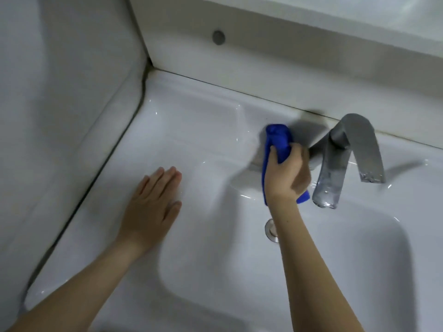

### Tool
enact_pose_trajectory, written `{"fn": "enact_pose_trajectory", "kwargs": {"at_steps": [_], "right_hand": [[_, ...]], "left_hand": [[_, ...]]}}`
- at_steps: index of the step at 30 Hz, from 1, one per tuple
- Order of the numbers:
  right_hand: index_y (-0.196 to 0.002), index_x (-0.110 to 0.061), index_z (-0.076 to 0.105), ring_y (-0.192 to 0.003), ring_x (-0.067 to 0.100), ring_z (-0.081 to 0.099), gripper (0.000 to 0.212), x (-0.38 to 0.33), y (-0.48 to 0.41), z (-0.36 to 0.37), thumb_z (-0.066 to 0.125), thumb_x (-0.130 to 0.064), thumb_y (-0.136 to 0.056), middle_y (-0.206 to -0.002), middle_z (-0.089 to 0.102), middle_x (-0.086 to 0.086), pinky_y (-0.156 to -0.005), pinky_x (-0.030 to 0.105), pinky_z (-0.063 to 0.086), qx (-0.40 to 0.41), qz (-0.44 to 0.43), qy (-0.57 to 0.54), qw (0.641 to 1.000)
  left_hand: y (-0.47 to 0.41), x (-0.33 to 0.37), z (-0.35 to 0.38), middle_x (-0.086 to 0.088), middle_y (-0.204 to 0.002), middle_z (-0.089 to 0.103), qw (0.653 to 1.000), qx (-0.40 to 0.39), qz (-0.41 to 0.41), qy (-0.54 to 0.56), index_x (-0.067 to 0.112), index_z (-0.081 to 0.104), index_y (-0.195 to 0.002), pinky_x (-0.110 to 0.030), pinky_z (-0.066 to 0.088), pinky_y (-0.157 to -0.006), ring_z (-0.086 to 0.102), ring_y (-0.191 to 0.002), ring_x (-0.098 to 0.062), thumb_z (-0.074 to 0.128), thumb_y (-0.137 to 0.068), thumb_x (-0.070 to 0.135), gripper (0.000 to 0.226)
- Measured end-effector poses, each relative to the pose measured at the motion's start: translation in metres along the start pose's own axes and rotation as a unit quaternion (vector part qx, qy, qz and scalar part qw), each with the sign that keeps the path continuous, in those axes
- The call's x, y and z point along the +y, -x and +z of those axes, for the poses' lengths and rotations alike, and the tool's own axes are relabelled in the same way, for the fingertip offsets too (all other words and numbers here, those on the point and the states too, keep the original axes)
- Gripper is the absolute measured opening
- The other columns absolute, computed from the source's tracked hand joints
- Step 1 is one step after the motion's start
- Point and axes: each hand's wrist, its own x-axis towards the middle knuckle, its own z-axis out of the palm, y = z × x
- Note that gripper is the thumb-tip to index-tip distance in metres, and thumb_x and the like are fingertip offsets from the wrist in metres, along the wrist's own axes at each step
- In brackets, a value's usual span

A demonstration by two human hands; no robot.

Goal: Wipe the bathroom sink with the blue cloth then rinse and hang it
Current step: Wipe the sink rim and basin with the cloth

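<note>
- At the back edge of the sink, the right hand grips the bunched blue cloth, just beside the faucet.
- The left hand lies flat, fingers straight, on the left edge.

The place is presenting as a bathroom: a white sink is butting against a pale wall, a grey metal tap is standing at its back edge, and a drain is sitting in its bowl.
</note>
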Motion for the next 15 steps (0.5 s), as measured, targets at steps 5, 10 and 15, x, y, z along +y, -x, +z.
{"fn": "enact_pose_trajectory", "kwargs": {"at_steps": [5,10,15], "right_hand": [[-0.092,-0.005,0.058,-0.076,0.032,0.059,0.033,-0.033,0.017,0.04,0.054,-0.038,-0.096,-0.103,0.061,0.009,-0.06,0.03,0.034,-0.045,-0.063,-0.025,0.997],[-0.092,-0.005,0.059,-0.069,0.033,0.06,0.028,0.009,0.031,0.009,0.06,-0.033,-0.094,-0.095,0.062,0.009,-0.059,0.028,0.031,-0.016,-0.101,0.021,0.995],[-0.099,-0.006,0.057,-0.087,0.035,0.061,0.033,-0.016,0.001,0.025,0.05,-0.038,-0.097,-0.106,0.059,0.013,-0.066,0.033,0.036,-0.016,0.033,0.047,0.998]], "left_hand": [[-0.001,-0.001,0.0,-0.004,-0.157,0.033,1.0,-0.003,0.006,-0.003,0.014,0.034,-0.151,-0.041,0.019,-0.119,0.029,-0.146,-0.026,0.034,-0.094,0.039,0.062],[0.0,0.001,-0.005,-0.005,-0.157,0.034,1.0,-0.014,-0.002,-0.006,0.014,0.034,-0.151,-0.04,0.017,-0.119,0.031,-0.145,-0.026,0.035,-0.093,0.039,0.063],[-0.001,0.0,-0.003,-0.004,-0.158,0.033,1.0,-0.011,0.001,-0.002,0.015,0.032,-0.151,-0.043,0.021,-0.119,0.03,-0.146,-0.025,0.036,-0.093,0.039,0.063]]}}
